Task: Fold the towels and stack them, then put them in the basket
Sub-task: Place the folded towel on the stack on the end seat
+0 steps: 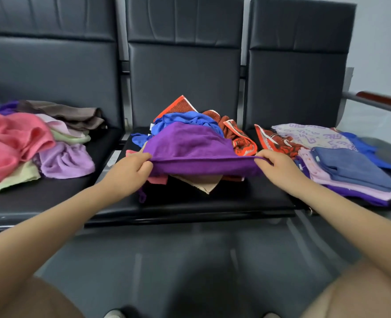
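A purple towel (189, 145) is stretched over the heap on the middle seat. My left hand (130, 171) pinches its near left corner and my right hand (279, 167) pinches its near right corner, pulling the front edge taut. Under it lie a blue towel (185, 120), red patterned towels (238, 134) and a beige one (203, 183). A flat stack of folded towels (350, 173), blue-grey on top of lilac and purple, sits on the right seat. No basket is in view.
A loose pile of pink, lilac, pale green and brown towels (29, 143) covers the left seat. The three black padded seats (212, 203) have tall backrests. A patterned cloth (313, 135) lies behind the folded stack. My knees are at the bottom corners.
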`<control>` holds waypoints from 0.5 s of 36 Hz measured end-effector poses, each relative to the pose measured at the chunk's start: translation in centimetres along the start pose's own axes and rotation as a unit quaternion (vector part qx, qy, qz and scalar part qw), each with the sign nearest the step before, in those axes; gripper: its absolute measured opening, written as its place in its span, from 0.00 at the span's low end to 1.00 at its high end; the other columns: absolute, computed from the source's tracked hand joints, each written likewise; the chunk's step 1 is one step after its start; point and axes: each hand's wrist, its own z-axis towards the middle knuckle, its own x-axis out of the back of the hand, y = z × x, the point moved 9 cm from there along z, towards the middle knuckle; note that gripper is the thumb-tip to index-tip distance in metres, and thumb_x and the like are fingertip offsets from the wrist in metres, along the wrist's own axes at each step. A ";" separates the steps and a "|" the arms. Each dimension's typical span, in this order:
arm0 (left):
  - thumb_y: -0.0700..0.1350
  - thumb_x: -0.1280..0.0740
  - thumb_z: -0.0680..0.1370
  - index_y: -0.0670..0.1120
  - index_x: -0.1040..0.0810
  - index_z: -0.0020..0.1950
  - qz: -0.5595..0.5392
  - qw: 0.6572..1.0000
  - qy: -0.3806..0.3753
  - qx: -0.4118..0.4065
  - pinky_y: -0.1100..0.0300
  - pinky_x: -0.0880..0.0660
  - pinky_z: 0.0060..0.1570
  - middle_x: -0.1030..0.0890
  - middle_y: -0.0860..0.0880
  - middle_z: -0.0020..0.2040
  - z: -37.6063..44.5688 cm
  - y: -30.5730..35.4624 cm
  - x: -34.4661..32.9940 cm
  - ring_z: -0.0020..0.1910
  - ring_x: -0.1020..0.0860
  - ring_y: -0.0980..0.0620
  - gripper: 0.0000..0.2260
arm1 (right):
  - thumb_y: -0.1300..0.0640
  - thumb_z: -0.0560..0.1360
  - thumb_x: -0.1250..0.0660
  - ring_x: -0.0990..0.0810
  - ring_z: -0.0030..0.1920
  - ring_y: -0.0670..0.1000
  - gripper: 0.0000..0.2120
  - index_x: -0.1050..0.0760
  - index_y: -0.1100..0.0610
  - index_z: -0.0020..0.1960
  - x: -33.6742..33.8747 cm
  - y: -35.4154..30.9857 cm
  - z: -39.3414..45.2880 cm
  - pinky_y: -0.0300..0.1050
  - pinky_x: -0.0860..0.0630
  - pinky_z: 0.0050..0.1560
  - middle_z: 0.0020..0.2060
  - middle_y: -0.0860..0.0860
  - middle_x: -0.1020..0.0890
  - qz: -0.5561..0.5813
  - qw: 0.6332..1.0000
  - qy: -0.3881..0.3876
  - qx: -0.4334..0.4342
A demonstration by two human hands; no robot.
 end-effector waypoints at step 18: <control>0.63 0.59 0.67 0.46 0.27 0.45 0.183 0.970 -0.089 -0.133 0.57 0.39 0.34 0.35 0.53 0.26 -5.3 1.6 -3.0 0.28 0.34 0.52 0.29 | 0.52 0.81 0.39 0.19 0.42 0.45 0.16 0.20 0.65 0.54 -3.9 2.8 -4.1 0.36 0.27 0.43 0.46 0.56 0.15 0.080 0.964 -0.225 -0.121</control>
